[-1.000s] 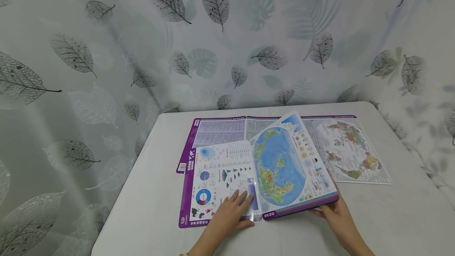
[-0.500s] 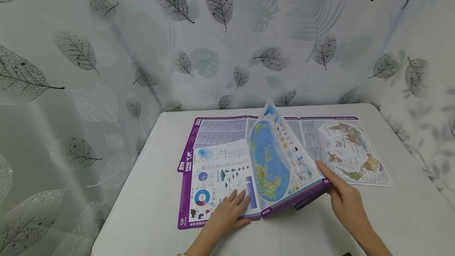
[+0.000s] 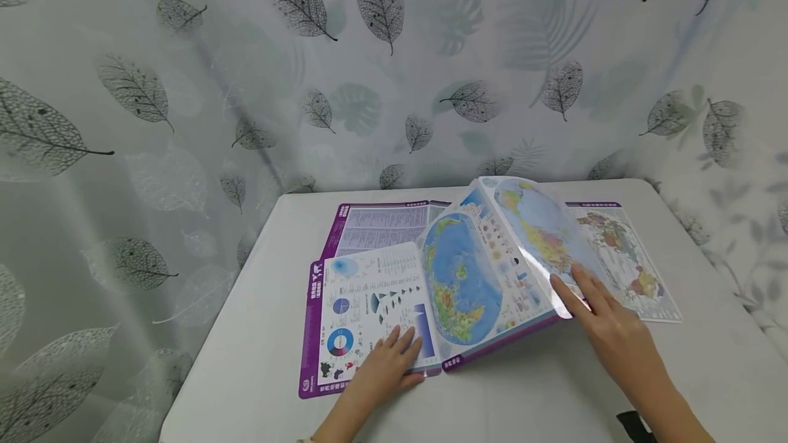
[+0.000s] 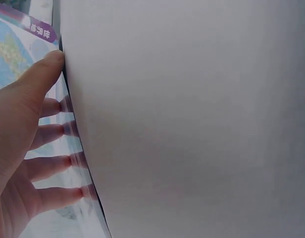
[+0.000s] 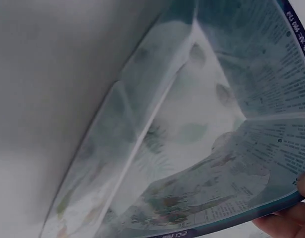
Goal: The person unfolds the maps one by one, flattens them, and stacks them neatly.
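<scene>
A purple-edged, glossy folding map [image 3: 462, 286] stands partly unfolded, its left panel flat and its middle and right panels raised. My left hand [image 3: 384, 364] rests on the left panel near the front edge. In the left wrist view its thumb [image 4: 48, 67] lies by the map's edge, the other fingers spread on the sheet. My right hand [image 3: 612, 323] holds the raised right panel, fingers across its face. In the right wrist view, thumb and fingers [image 5: 286, 223] pinch the panel's edge, and the map's text-covered back [image 5: 271, 148] shows. A second map [image 3: 382, 227] lies beneath, its middle hidden.
Both maps lie on a white table [image 3: 246, 333]. A leaf-patterned curtain [image 3: 425, 74] hangs behind it and along both sides. A small dark piece [image 3: 636, 426] shows beside the right wrist.
My right hand has shifted from below the middle panel's corner to the right panel, which has swung out and up to the right. The map has slid slightly left, with my left hand staying on it.
</scene>
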Tool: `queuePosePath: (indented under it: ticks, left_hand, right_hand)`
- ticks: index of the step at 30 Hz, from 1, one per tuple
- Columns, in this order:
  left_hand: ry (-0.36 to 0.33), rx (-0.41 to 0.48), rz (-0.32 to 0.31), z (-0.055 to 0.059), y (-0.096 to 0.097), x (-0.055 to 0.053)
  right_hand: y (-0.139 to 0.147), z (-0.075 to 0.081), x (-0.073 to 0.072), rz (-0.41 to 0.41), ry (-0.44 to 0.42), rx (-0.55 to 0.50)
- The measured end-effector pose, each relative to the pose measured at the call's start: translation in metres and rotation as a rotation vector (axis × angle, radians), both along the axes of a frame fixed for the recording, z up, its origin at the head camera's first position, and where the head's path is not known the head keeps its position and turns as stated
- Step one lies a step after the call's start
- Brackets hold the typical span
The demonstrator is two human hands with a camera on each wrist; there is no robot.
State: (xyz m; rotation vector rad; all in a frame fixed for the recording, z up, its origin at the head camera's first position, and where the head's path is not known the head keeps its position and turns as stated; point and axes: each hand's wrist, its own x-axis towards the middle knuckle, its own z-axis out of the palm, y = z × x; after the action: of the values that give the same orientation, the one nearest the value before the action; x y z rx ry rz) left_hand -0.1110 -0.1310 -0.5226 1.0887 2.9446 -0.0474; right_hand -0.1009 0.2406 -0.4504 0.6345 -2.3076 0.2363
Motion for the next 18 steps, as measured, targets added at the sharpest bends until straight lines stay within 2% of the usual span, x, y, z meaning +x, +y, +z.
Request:
queuePosePath:
  ticks: [10,18]
  left_hand:
    - [-0.039,0.006,0.023,-0.001,-0.005,-0.004]
    - [-0.049,0.023,0.007,0.001,-0.009,-0.005]
  right_hand:
    - [0.02,-0.034,0.0,-0.03,-0.005,0.062]
    - [0.025,-0.049,0.008,-0.042,-0.012,0.077]
